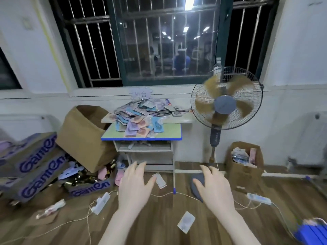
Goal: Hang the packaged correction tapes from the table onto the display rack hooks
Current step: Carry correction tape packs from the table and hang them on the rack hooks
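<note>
Both my hands are out in front with nothing in the grip: left hand [134, 186] and right hand [215, 190] have fingers spread, ready to gather. The packaged correction tapes [139, 119] lie heaped on the counter [169, 134] ahead, well beyond my fingertips, so I judge I must step closer first.

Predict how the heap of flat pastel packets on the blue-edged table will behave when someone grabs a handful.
The heap of flat pastel packets probably slides apart, being loosely stacked. Each packet looks thin, so likely light. Some overhang the blue-edged table and may fall.
</note>
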{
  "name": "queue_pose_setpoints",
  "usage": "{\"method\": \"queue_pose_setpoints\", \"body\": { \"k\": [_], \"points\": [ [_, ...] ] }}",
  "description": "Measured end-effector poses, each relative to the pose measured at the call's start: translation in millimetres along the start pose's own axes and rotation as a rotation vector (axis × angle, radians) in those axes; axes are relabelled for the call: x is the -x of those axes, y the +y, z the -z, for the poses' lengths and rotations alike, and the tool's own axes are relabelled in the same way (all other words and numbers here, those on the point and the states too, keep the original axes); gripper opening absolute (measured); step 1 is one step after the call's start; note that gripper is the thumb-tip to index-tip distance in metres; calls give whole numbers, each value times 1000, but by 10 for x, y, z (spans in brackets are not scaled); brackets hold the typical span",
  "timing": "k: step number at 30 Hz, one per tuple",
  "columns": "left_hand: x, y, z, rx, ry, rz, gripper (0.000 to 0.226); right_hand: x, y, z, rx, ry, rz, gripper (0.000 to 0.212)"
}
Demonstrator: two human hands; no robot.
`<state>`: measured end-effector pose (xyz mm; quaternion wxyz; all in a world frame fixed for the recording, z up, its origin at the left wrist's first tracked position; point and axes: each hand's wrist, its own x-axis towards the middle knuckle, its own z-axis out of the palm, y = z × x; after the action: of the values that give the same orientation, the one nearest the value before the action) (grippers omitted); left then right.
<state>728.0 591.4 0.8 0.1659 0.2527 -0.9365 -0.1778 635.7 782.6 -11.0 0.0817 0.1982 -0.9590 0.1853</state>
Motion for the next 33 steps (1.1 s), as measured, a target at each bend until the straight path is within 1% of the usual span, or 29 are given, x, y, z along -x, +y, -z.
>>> {"method": "queue_pose_setpoints", "body": {
  "k": [8, 12, 16, 21, 24, 29, 33],
  "points": [
    [-1432, -534, -220, 76, 67, 138, 62, -1594, -446, -635, -27, -72, 9, 46],
    [-2361, -861, -435, 95, 49, 111, 65, -2308, -659, -1046, -60, -67, -28, 47],
    [-3384, -1212, -646, 86, 8, 42, 65, -3084, -950, -1434, -54, -73, -86, 50],
    [-4574, -1641, -878, 63, -27, -7, 58, -3940, -1301, -1884, -138, -99, -190, 49],
    [-5105, -1818, -1066, 86, -74, 14, 55, -4319, -1374, -2130, -143, -134, -237, 48],
    [-5827, -1943, -1481, 111, -120, 50, 60, -4993, -1330, -2554, -143, -178, -280, 49],
    [-6331, -1965, -1785, 117, -109, 83, 60, -5563, -1295, -2878, -167, -220, -288, 51]
  ]
}}
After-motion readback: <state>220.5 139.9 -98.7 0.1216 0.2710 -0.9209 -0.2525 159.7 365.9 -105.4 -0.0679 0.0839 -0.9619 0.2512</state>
